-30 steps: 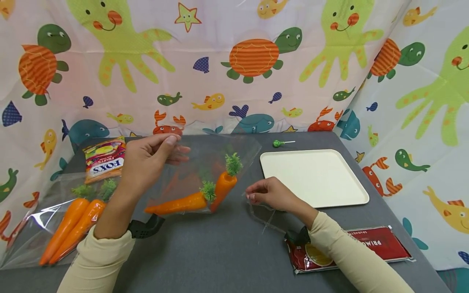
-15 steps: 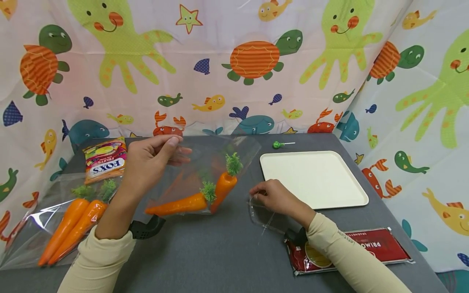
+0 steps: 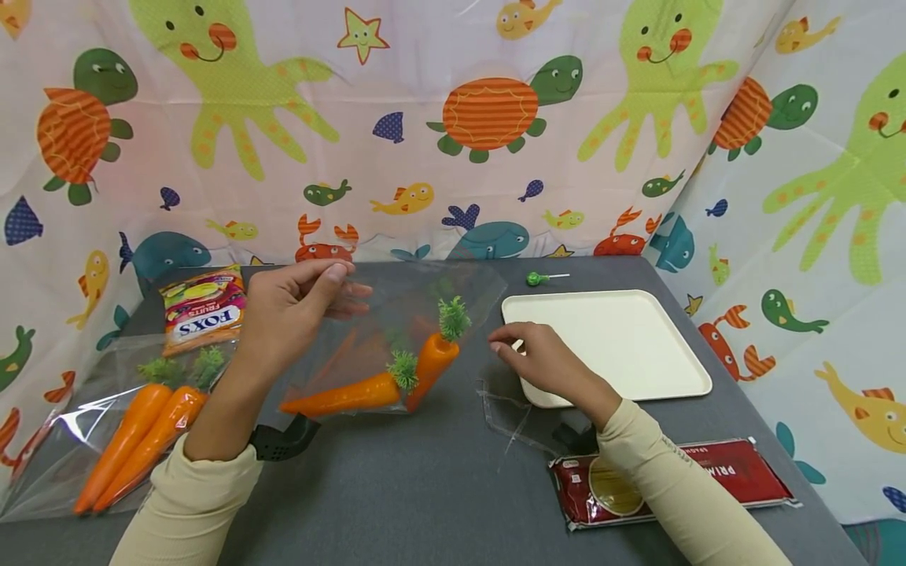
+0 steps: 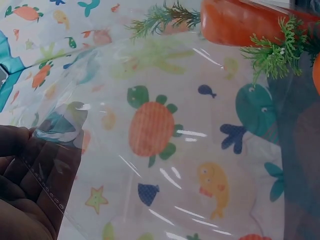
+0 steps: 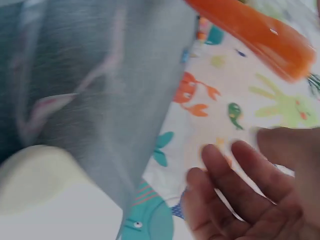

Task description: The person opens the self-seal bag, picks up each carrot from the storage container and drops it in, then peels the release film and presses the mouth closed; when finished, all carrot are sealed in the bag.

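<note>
Clear bag: we see the clear bag lifted off the grey table, its upper left corner pinched and its lower edge near the table top.
Carrots inside: two orange toy carrots sit low in that bag, one lying across, the other tilted up with its green top highest; they meet at the leafy end of the lying one.
Left hand: our left hand pinches the bag's corner between thumb and forefinger; the left wrist view shows the fingers behind the film's perforated edge.
Right hand: our right hand hangs just right of the bag, over the near left corner of the tray, holding nothing; in the right wrist view the fingers lie loosely spread and slightly bent.
Loose film: a torn strip of clear film lies on the table just below the right hand, apart from it.
Tray: a cream tray lies flat, right of the bag.
Lollipop: a green lollipop lies behind the tray.
Left side: a second bag of carrots lies flat by our left forearm, with a Fox's sweet packet behind it.
Right front: a red spaghetti packet lies partly under our right sleeve.
Room: a curtain printed with sea creatures closes the back and right.
</note>
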Demonstrator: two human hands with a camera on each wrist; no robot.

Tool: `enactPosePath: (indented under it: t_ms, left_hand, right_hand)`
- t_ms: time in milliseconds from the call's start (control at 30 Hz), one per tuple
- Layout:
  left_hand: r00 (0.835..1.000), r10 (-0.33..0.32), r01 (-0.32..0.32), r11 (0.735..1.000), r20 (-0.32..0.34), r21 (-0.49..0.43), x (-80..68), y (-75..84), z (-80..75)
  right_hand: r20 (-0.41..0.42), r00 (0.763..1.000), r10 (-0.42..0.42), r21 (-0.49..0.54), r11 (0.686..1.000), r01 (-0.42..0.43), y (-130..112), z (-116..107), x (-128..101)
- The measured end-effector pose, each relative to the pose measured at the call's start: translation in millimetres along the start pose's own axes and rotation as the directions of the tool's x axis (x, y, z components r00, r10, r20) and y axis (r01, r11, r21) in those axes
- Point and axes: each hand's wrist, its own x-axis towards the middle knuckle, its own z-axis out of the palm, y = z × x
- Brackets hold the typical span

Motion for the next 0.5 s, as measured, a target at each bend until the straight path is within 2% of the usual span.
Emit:
enactPosePath:
  t_ms: [100,167,233,333,500]
  left_hand:
    - [1.0,0.006,-0.006,1.0,0.003,-0.003,0.1,0.1,0.8]
    - [1.0,0.012,-0.012,1.0,0.007,-0.005,0.0,0.4,1.0]
    - [1.0,0.02,-0.02,1.0,0.013,-0.007,-0.2,0.7,1.0]
    - [0.999,0.028,-0.027,1.0,0.02,-0.012,0.2,1.3,1.2]
    - [0.998,0.041,-0.04,0.999,0.048,-0.006,0.3,1.1,1.8]
  right_hand:
    - [-0.091,0.995,0.028,0.177,0.984,-0.011,-6.6,-8.7,0.9]
    - [-0.14,0.99,0.016,0.297,0.955,0.027,-10.6,-14.4,1.3]
    - [-0.173,0.985,-0.022,0.375,0.923,0.087,-14.0,-19.0,2.0]
    - [-0.186,0.978,-0.094,0.441,0.882,0.168,-18.3,-23.0,4.9]
    - [-0.145,0.981,-0.13,0.491,0.851,0.185,-24.2,-24.9,7.7]
